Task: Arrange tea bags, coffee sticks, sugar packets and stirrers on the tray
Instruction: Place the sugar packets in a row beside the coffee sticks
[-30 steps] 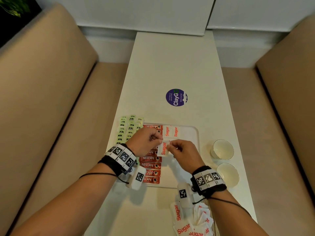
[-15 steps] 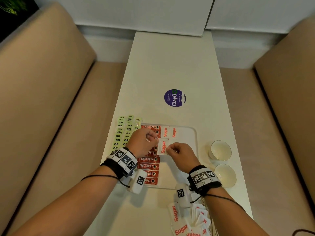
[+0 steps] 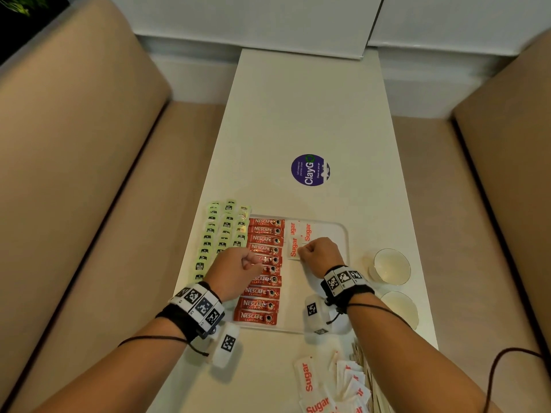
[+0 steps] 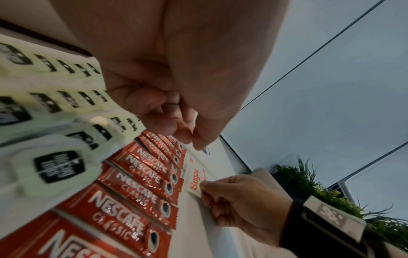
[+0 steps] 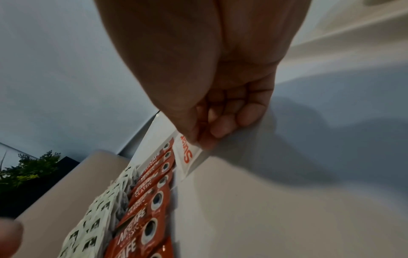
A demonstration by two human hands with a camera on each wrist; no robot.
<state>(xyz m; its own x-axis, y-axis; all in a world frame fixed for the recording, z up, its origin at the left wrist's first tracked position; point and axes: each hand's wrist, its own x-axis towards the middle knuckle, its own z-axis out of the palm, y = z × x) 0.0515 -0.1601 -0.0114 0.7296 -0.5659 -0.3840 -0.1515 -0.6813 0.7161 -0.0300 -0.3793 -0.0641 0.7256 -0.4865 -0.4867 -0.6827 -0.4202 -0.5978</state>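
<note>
Step in hand: placing sugar packet [image 3: 293, 247] on tray [image 3: 343, 234], centre frame, beside Nescafé sticks [image 3: 262, 263]. Right hand [image 3: 320, 254] pinches its edge. Left hand [image 3: 235, 271] curled, empty, over sticks. Next: lay packet flat under two placed packets [image 3: 300, 231], release.

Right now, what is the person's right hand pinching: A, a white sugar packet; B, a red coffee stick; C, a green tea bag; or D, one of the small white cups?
A: the right hand pinches the edge of a white sugar packet over the tray, just right of the column of red coffee sticks; the right wrist view shows the thumb and fingers closed on it.
</note>
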